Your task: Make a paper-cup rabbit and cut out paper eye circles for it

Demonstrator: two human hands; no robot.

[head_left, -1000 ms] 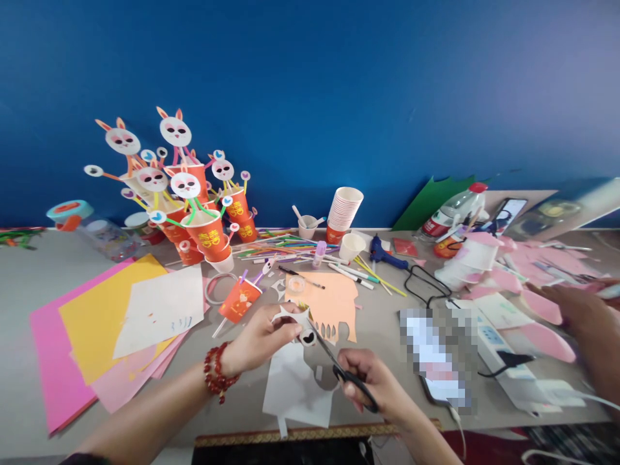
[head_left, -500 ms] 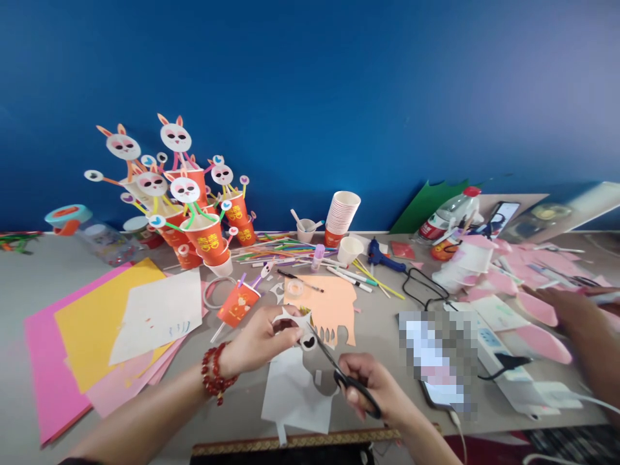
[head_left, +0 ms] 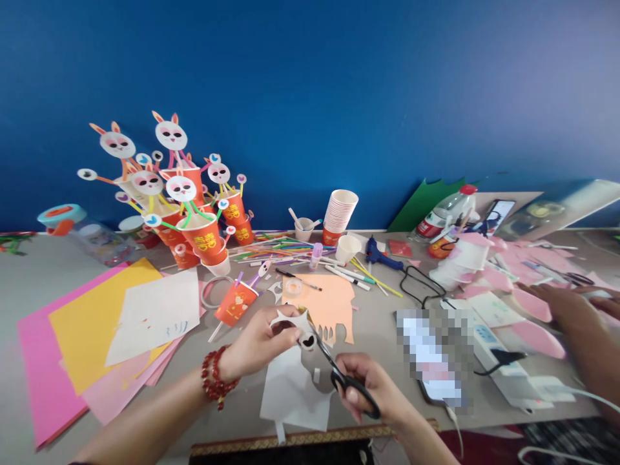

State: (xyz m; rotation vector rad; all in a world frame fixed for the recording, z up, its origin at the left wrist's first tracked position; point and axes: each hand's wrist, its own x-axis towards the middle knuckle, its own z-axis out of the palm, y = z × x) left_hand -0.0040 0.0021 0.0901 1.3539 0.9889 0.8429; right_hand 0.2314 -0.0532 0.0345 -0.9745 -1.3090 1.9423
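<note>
Between the fingers of my left hand (head_left: 264,342) is a small white paper piece (head_left: 309,340) with a black heart drawn on its round part and a ragged cut strip above. My right hand (head_left: 363,387) has its fingers through the black handles of a pair of scissors (head_left: 349,381). The blades reach up and left, their tips at the edge of the round part. White paper (head_left: 293,397) lies on the table under my hands. Just beyond is an orange sheet (head_left: 334,300) with a notched edge.
Cups with paper rabbit heads (head_left: 198,236) stand at the back left, beside coloured sheets (head_left: 62,342). Straws and markers, stacked cups (head_left: 340,216) and a blue glue gun (head_left: 382,255) lie behind. A phone (head_left: 431,355) and power strip (head_left: 498,368) are right, near another person's hand (head_left: 562,310).
The scissors have shifted slightly around the edge of the white round piece, with the blades looking a little wider apart. The whole view has drifted slightly; my left hand keeps its hold.
</note>
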